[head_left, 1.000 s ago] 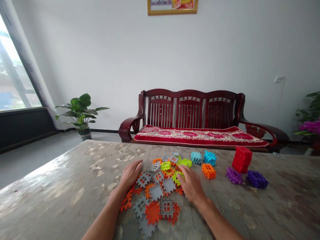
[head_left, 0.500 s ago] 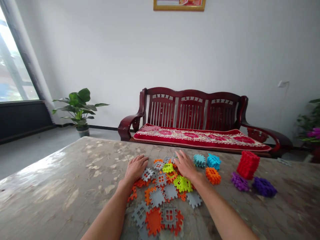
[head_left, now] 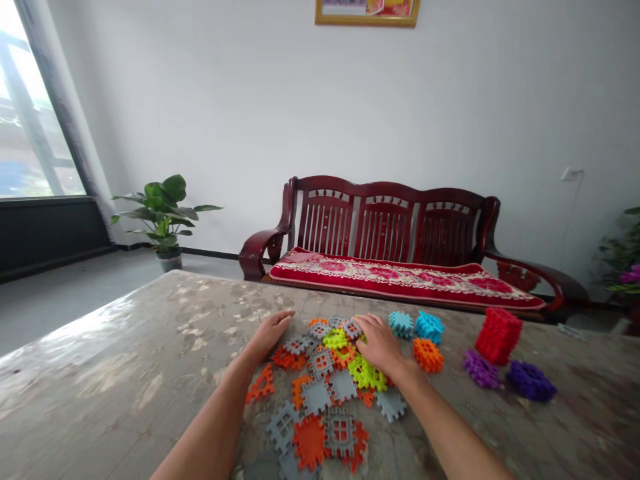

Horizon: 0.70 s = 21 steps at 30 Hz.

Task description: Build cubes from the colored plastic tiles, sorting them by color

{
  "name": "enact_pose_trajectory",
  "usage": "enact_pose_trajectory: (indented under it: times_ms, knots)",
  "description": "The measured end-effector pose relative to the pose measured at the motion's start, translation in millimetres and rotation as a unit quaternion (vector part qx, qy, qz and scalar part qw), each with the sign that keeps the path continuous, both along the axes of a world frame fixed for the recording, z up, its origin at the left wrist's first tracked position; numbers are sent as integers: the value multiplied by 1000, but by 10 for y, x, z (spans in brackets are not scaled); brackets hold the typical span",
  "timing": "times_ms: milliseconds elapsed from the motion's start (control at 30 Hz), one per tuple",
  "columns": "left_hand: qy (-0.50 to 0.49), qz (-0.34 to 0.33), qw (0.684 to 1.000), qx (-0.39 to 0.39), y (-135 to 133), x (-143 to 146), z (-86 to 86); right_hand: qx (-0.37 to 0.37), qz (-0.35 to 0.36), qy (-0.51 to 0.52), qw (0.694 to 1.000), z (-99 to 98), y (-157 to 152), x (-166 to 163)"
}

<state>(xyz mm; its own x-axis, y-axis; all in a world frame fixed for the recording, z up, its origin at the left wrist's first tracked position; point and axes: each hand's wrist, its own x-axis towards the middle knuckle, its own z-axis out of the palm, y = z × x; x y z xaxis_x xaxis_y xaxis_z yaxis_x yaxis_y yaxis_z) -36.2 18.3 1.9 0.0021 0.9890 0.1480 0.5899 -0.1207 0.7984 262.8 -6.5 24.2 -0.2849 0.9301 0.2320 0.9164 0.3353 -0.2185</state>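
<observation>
A loose heap of notched plastic building tiles lies in front of me, in orange, grey and yellow-green. My left hand rests at the heap's left edge, fingers extended, near a grey window tile and an orange tile. Over the right side lies my right hand, its fingers stretched across the heap. Its fingertips are by another grey window tile, and the yellow-green tiles sit just below the palm. Closer to me are an orange tile and a grey window tile.
Sorted stacks stand on the right: light blue, bright blue, orange, red, purple and dark purple. Beyond the patterned table are a wooden bench and a potted plant.
My right hand has drawn slightly nearer to me over the heap. The left hand has turned more on its side. An orange tile on the left has shifted outward; the view has moved a little.
</observation>
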Motion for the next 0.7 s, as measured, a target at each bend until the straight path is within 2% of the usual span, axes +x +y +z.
enact_pose_trajectory:
  times_ms: [67,200,400,700]
  knots:
    - [-23,-7,1000,3,-95,-63,-17,-25,20,-17,999,33,71,-43]
    - [22,-6,999,28,-261,-122,-60,-72,55,-37,995,86,207,-93]
    - [79,16,996,23,-237,-102,-75,-44,108,-26,993,89,223,-87]
    - [102,25,994,23,-186,-114,-109,-12,40,8,999,74,185,-130]
